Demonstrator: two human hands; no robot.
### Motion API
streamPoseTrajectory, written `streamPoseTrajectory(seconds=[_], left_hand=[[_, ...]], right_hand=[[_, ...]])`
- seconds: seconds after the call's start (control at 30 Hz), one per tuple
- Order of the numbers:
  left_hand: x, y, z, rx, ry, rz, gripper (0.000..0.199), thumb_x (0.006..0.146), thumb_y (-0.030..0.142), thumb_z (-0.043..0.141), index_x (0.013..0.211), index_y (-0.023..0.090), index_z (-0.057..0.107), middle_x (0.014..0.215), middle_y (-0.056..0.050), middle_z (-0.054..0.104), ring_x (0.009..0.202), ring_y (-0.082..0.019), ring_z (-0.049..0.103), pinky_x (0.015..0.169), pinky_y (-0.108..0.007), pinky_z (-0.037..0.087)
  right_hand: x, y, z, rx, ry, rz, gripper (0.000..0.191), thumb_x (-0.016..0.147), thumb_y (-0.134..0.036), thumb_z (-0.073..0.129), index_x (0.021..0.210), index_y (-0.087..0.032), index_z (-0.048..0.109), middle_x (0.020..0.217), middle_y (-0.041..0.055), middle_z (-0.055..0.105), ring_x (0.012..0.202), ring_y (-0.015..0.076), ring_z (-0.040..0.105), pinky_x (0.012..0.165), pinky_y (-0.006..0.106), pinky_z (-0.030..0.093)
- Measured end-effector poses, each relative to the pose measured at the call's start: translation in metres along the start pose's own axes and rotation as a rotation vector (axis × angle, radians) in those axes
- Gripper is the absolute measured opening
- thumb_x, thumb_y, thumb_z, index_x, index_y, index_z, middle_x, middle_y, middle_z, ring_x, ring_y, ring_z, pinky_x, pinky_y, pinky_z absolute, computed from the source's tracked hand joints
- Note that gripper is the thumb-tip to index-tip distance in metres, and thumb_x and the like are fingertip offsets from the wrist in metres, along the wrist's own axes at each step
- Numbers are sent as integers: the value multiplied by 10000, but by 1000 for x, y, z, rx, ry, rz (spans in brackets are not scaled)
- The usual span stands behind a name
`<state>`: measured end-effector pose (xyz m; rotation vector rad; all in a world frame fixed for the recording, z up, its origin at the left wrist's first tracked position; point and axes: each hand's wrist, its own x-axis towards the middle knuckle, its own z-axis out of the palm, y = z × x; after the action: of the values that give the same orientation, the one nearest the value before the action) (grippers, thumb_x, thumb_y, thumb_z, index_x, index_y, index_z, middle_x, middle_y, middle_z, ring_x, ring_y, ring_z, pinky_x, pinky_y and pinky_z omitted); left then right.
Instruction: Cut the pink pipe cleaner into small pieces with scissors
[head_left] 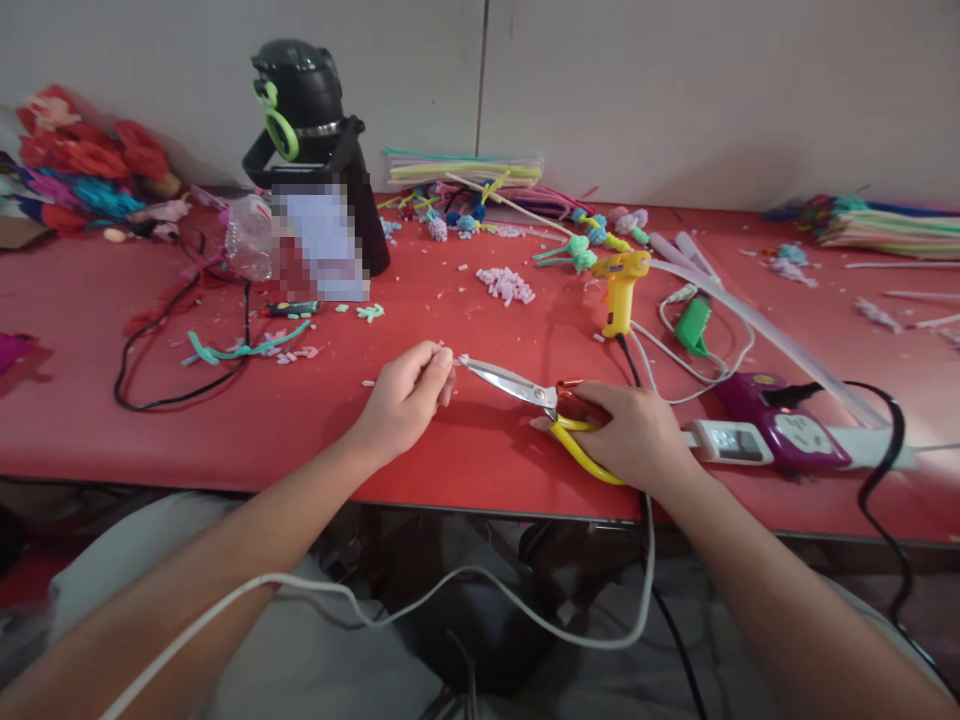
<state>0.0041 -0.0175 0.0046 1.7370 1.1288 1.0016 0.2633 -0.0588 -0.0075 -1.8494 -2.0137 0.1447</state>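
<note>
My right hand (637,425) is wrapped round the scissors (517,385), which have a yellow and an orange handle loop. Their silver blades point left and lie nearly together. Facing the tips, my left hand (409,395) is closed in a pinch on a pale pink pipe cleaner (463,359), mostly hidden by the fingers. A small pale pink end shows at the blade tips. Behind the hands lies a heap of short pink pieces (506,286). The yellow glue gun (621,290) stands beyond the scissors with a long clear glue stick in its back.
A black flask (300,100) stands at the back left. Bundles of pipe cleaners (465,170) lie along the wall. At right are a purple power strip (784,420), a green clip-like object (692,325) and cables. A white cable (450,575) hangs across my lap.
</note>
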Motion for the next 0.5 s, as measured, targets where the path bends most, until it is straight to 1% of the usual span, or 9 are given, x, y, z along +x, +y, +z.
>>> streamPoseTrajectory(seconds=[0.23, 0.5], left_hand=[[1, -2, 0, -38, 6, -16, 364, 1011, 416, 453, 725, 193, 476, 622, 13, 525, 502, -75, 446, 461, -220, 349], [0, -2, -1, -14, -8, -7, 364, 1015, 401, 451, 717, 193, 471, 634, 8, 530, 510, -72, 452, 461, -219, 349]], right_hand=[[0, 1, 0, 1, 16, -7, 639, 718, -834, 522, 572, -226, 391, 502, -1, 482, 455, 116, 387, 486, 254, 245], [0, 2, 1, -5, -8, 3, 625, 716, -811, 545, 591, -223, 375, 522, -4, 492, 488, 119, 370, 504, 252, 242]])
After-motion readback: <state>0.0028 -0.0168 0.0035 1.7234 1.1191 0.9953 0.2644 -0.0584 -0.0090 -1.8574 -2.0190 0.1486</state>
